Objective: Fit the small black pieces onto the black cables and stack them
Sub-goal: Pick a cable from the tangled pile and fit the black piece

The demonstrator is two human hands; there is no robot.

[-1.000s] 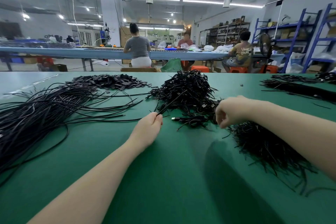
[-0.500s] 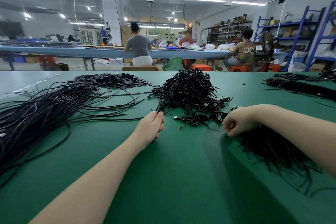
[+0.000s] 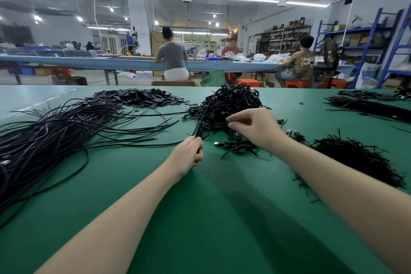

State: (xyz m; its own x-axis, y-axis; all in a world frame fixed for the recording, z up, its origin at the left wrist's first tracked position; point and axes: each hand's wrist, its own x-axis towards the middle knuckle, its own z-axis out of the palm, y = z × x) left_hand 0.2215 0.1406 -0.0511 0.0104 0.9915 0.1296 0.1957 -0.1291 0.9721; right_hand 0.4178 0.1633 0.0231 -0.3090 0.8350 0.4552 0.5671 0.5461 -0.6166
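Observation:
My left hand grips a thin bundle of black cables that runs up into the tangled heap of connector cables at the table's middle. My right hand hovers over that heap's near right side with its fingertips pinched together; whatever small thing they hold is too small to tell. A flat heap of small black pieces lies at the back left. Long loose black cables spread over the left side of the table.
The green table stretches toward me. A dark pile of short pieces lies to the right of my right forearm. More cable bundles lie at the far right. Three people sit at a long bench behind.
My right hand has lifted from the dark pile at the right and moved left and up over the middle heap. My left hand stays where it was, still gripping the cables.

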